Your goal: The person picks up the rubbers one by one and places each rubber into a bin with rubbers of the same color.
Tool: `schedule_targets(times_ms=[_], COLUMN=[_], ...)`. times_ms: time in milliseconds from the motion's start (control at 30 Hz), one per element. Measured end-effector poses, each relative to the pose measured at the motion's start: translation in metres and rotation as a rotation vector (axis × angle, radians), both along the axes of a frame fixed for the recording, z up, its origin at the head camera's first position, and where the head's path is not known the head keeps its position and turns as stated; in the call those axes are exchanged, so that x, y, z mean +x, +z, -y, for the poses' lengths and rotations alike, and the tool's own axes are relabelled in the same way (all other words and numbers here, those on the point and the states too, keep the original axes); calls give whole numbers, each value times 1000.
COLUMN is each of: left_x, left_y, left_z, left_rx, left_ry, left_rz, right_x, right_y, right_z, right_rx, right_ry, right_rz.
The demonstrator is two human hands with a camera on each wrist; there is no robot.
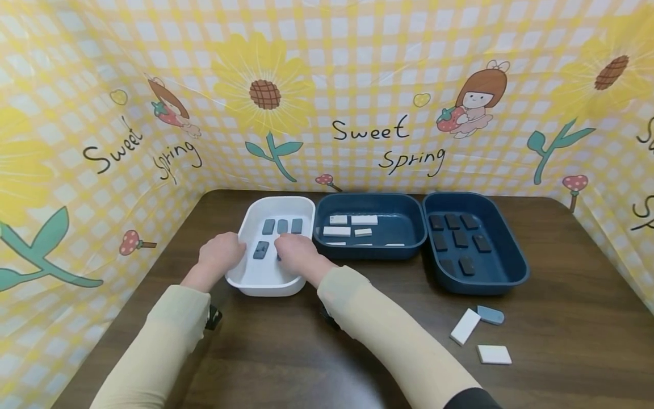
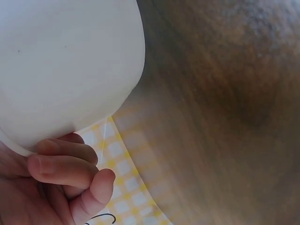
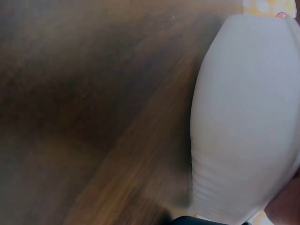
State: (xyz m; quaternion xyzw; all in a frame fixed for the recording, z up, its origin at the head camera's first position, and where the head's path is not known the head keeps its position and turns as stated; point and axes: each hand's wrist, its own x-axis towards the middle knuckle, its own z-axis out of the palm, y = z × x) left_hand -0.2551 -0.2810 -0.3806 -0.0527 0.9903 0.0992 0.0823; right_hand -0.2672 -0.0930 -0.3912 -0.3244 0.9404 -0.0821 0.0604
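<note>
My left hand [image 1: 221, 253] holds the left rim of a white plastic bin [image 1: 265, 278]; in the left wrist view its fingers [image 2: 65, 168] curl at the rim, outside the wall. Inside the bin, my right hand [image 1: 297, 253] reaches down with bent fingers and pinches a small blue block [image 1: 279, 257], mostly hidden under them. Several blue-grey blocks lie on the bin floor, among them one block [image 1: 260, 250] between the two hands. The right wrist view shows the bin's outer wall [image 3: 243, 117] and only a sliver of the hand.
A navy bin [image 1: 393, 230] with several white blocks adjoins the white bin. Further right, another navy bin [image 1: 503, 272] contains several dark blocks. On the brown table [image 1: 286, 352], front right, lie a blue-grey piece [image 1: 490, 314] and two white blocks [image 1: 465, 326]. Patterned cloth [image 1: 357, 85] hangs behind.
</note>
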Motion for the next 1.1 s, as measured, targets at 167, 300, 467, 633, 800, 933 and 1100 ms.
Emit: schedule_targets(times_ms=[167, 300, 467, 633, 800, 933, 1100], left_x=[-2, -2, 0, -1, -2, -1, 1], left_y=[1, 3, 3, 1, -1, 0, 0], left_z=[-1, -3, -4, -5, -5, -3, -1], left_rx=[3, 5, 2, 7, -3, -10, -7], left_ry=[-3, 5, 14, 10, -3, 4, 2], left_rz=[-3, 3, 11, 7, -15, -15, -8], right_x=[-5, -9, -10, -12, -15, -15, -15], right_y=[-1, -1, -1, -4, -5, -6, -8], right_z=[3, 5, 8, 10, 10, 13, 17], right_rx=[79, 118, 161, 187, 193, 191, 166], right_ry=[-6, 5, 36, 33, 29, 42, 35], right_rz=[-35, -56, -84, -102, -112, -126, -140])
